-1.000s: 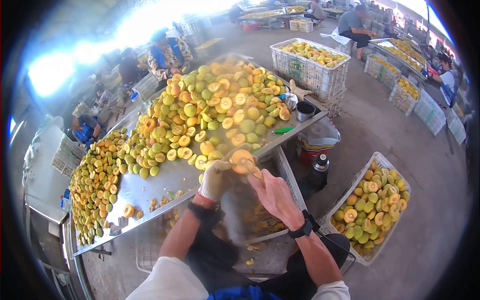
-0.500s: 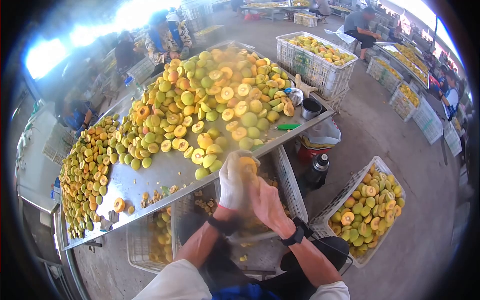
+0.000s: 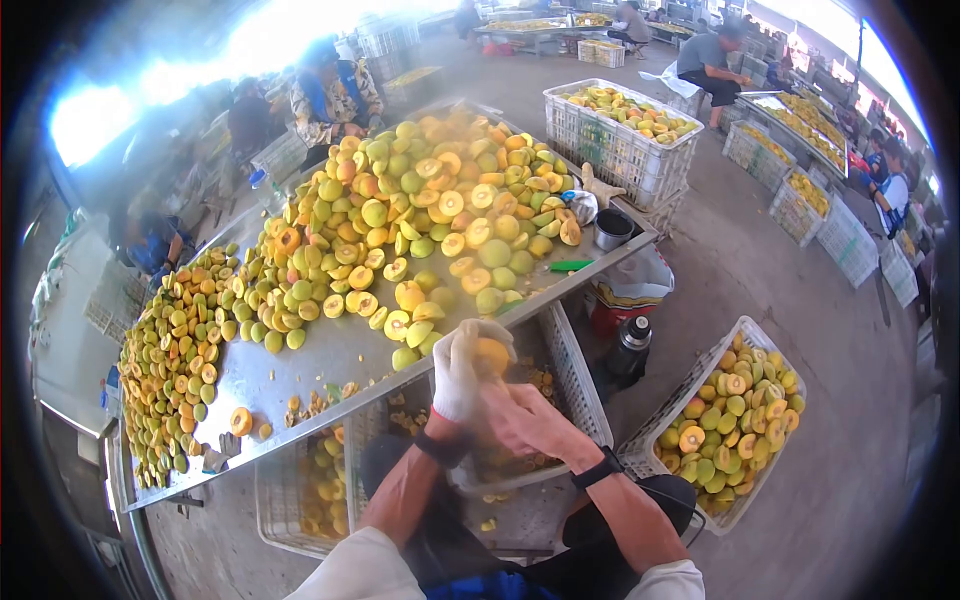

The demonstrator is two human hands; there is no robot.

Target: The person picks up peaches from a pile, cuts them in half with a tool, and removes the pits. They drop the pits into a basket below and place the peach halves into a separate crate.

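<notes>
The left hand (image 3: 462, 372), in a white glove, is closed around a peach half (image 3: 492, 355), which sits at the fingertips with its orange cut face turned up toward the camera. The fruit is roundish and shows no marked long axis.

The bare right hand (image 3: 525, 420) lies just below and right of the fruit, with its fingers curled toward it. It cannot be told whether this hand grips a tool. The two hands are close together, and the left is the nearer to the fruit.

Both hands hang just off the near edge of the metal surface (image 3: 300, 365), above a basin (image 3: 480, 482). A white crate (image 3: 578, 372) stands just right of them. A flask (image 3: 628, 345) and a fruit-filled crate (image 3: 690, 385) stand farther right, with open floor between.
</notes>
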